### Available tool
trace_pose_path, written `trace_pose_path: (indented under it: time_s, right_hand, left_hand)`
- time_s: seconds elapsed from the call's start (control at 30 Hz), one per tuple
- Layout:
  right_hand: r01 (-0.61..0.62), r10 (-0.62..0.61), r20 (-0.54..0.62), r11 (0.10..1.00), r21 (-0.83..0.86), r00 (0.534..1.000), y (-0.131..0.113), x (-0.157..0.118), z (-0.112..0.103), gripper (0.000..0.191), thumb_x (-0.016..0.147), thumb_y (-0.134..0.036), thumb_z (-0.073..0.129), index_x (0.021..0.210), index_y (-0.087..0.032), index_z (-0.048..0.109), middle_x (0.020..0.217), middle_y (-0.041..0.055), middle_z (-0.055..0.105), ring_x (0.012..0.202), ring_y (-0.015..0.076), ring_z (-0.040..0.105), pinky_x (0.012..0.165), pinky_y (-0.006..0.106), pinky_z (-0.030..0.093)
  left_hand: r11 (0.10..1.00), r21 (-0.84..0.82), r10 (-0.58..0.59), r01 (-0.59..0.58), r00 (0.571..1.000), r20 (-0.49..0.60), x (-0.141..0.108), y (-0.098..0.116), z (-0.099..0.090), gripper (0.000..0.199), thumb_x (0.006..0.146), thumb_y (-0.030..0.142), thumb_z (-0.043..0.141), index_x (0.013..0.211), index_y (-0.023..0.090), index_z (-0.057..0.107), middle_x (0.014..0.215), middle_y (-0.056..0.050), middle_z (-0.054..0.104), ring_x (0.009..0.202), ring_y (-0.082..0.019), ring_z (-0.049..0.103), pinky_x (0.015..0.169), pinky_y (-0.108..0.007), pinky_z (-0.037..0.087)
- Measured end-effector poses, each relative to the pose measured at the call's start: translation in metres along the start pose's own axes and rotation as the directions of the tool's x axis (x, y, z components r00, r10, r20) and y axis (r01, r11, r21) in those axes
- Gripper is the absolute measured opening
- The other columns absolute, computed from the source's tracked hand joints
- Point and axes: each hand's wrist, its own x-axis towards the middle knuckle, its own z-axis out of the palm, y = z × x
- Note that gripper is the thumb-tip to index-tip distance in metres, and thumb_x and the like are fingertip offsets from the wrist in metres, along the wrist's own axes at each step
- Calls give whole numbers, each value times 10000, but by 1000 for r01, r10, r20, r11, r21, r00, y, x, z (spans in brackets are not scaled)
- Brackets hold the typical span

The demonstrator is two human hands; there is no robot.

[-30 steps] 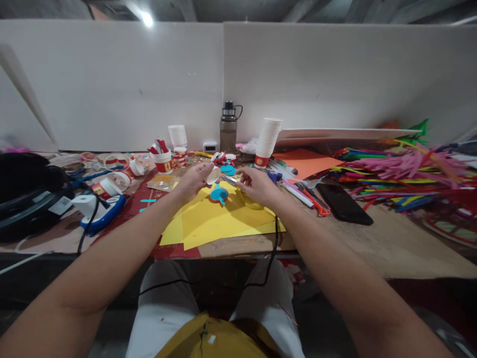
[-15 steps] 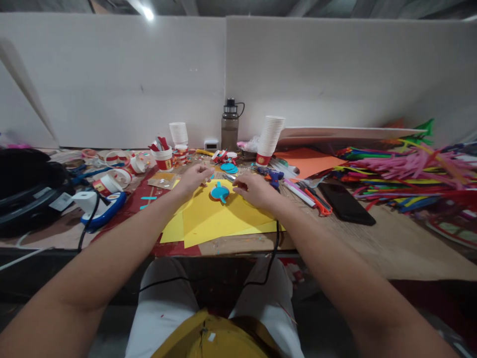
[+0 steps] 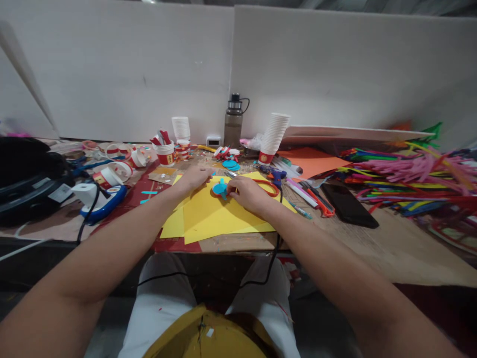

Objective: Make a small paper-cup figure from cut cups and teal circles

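Observation:
A round blue paper cutout (image 3: 219,189) with short strips sticking out lies over the yellow paper (image 3: 212,216). My right hand (image 3: 248,193) has its curled fingers at the cutout's right edge, gripping it. My left hand (image 3: 196,178) is closed just beyond the cutout's left side. At its fingertips shows a small blue paper strip (image 3: 213,173), mostly hidden. Red-handled scissors (image 3: 274,186) lie behind my right hand, partly covered by it. Several blue paper discs (image 3: 231,165) are stacked farther back.
A blue glue gun (image 3: 278,176), pens (image 3: 303,193) and a black phone (image 3: 348,205) lie to the right. Stacked paper cups (image 3: 275,136) and a bottle (image 3: 233,122) stand at the back. Pipe cleaners (image 3: 406,169) heap at far right; a black cable (image 3: 275,256) hangs over the front edge.
My right hand has moved left onto the blue cutout's edge, and the scissors' red handles now show. My left hand stays nearly in place. The view has tilted slightly downward.

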Motion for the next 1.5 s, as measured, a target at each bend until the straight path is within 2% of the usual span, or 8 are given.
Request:
trace_pose_path:
  time_s: [0.13,0.23,0.4,0.53,0.77,0.93,1.2,1.5]
  right_hand:
    - [100,-111,-174,992,-73,978,3,1,-4,146,835,-79,562,808,-171,672,892,74,621,875,195,542,761,288,392]
    - [184,-230,-303,967,-173,925,5,0,-9,165,884,-108,521,827,-177,660,893,83,607,868,200,509,753,306,386]
    - [288,-390,-394,911,-294,832,1,-5,-19,245,937,-119,438,838,-191,650,876,81,590,832,194,463,735,318,389]
    - [283,-399,-408,905,-318,821,-7,-10,-27,284,944,-104,395,870,-219,645,900,73,583,828,193,451,750,327,399]
    - [213,-130,-556,973,86,821,-17,-13,-29,137,923,-195,471,1033,-201,554,956,78,577,870,189,526,784,334,440]
    - [126,63,-502,934,333,862,-19,-11,-29,110,920,-264,468,928,-184,543,849,39,572,749,147,513,700,282,415]
    - [101,80,-409,910,401,909,-24,-10,-29,219,873,-371,551,759,-186,525,729,7,529,674,130,467,633,265,371]
    - [25,164,-249,787,617,955,-19,-6,-26,308,815,-458,591,710,-179,515,667,-23,463,619,106,394,578,254,323]
  left_hand:
    - [985,-168,-31,45,996,85,-4,3,-1,246,801,393,621,724,160,596,649,-33,611,500,-115,527,417,-207,339]
    - [905,-424,78,33,968,240,-7,5,-2,301,848,451,589,808,154,613,689,-39,632,550,-123,576,443,-201,397]
    - [814,-568,254,119,807,533,-12,6,-5,436,882,554,514,949,139,627,847,-98,690,676,-180,659,513,-239,467]
    - [781,-614,348,118,733,584,-18,5,-7,503,806,602,603,1027,152,641,857,-95,681,684,-169,645,549,-241,451]
    - [771,-636,433,-42,767,473,-22,6,-11,626,635,567,773,1101,168,646,883,-100,662,723,-172,609,623,-277,463]
    - [731,-676,474,-92,782,405,-19,3,-13,638,648,553,770,1145,177,629,972,-118,660,799,-190,618,671,-294,485]
    - [738,-670,476,-87,771,424,-23,7,-12,706,592,551,806,1159,169,629,1042,-132,654,794,-176,621,647,-270,492]
    - [745,-664,479,-70,749,458,-25,7,-9,721,575,523,830,1183,198,618,1116,-127,641,813,-171,610,658,-270,491]
